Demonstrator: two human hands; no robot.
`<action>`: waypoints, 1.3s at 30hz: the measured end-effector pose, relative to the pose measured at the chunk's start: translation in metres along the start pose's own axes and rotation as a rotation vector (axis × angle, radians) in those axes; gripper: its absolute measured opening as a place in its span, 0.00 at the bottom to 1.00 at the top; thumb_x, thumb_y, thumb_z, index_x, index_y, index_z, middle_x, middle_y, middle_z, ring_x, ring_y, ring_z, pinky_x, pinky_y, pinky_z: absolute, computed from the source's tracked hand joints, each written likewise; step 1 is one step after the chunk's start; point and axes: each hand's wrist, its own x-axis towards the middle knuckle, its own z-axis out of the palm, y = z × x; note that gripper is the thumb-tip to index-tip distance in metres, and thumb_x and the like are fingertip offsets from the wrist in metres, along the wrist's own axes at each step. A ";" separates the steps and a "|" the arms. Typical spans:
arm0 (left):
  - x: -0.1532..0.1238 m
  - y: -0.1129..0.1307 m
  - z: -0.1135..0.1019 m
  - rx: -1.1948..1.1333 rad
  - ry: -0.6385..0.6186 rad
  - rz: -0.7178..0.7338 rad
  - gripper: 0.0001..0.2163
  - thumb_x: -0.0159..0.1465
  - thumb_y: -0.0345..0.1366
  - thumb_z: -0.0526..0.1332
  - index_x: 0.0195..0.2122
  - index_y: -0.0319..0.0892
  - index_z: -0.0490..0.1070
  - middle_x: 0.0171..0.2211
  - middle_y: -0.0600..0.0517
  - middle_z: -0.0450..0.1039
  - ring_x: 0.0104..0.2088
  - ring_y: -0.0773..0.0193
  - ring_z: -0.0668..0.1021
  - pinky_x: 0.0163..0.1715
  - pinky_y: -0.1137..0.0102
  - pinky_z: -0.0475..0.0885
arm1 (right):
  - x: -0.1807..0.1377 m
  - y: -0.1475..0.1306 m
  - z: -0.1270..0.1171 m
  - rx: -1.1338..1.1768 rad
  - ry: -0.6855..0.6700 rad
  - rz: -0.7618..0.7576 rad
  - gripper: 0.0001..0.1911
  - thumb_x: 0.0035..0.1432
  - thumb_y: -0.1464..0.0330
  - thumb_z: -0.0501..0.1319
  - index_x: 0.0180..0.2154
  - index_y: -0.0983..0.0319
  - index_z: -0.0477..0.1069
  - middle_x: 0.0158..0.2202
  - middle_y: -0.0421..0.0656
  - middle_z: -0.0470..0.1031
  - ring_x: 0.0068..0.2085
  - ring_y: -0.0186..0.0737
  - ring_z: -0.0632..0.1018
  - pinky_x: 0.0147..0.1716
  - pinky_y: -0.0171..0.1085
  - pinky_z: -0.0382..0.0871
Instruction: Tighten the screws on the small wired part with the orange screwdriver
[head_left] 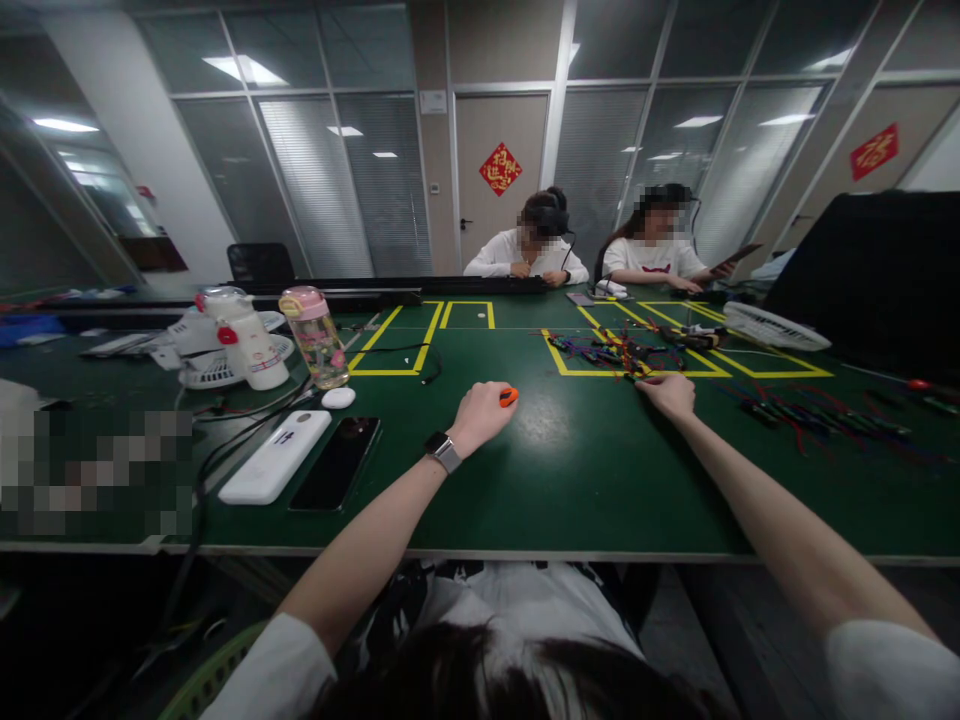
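Note:
My left hand, with a watch on its wrist, is closed around a small orange-and-black tool. Only its rounded end shows past my fingers, so I cannot tell its kind. Farther right, my right hand reaches the near edge of a pile of small circuit boards with red and blue wires. Its fingers are pinched together at the pile's edge; what lies between them is too small to make out. The pile lies across yellow tape lines on the green tabletop.
Left of me lie a white power bank, a black phone, and a white earbud case. Behind them stand a pink-lidded bottle and a white bottle. More wired boards lie right. Two people sit across the table.

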 end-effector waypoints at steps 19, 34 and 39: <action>0.000 0.018 -0.035 -0.798 0.269 -0.028 0.21 0.65 0.50 0.50 0.22 0.40 0.61 0.17 0.59 0.56 0.16 0.74 0.60 0.18 0.77 0.53 | -0.150 -0.074 0.011 0.378 -0.419 -0.747 0.10 0.52 0.65 0.64 0.29 0.64 0.80 0.30 0.47 0.78 0.31 0.41 0.77 0.33 0.36 0.67; -0.002 0.036 -0.009 -1.479 0.399 -0.026 0.18 0.62 0.50 0.53 0.23 0.42 0.57 0.13 0.62 0.50 0.11 0.77 0.53 0.10 0.82 0.47 | -0.170 -0.130 0.029 0.394 -0.623 -0.925 0.05 0.47 0.70 0.67 0.29 0.65 0.76 0.25 0.40 0.72 0.25 0.32 0.70 0.24 0.31 0.62; -0.004 0.041 -0.002 -1.414 0.386 -0.013 0.17 0.63 0.47 0.51 0.23 0.42 0.57 0.13 0.62 0.51 0.11 0.77 0.54 0.10 0.81 0.48 | -0.171 -0.129 0.032 0.401 -0.609 -0.937 0.05 0.47 0.70 0.67 0.29 0.65 0.76 0.24 0.40 0.72 0.24 0.31 0.69 0.24 0.31 0.62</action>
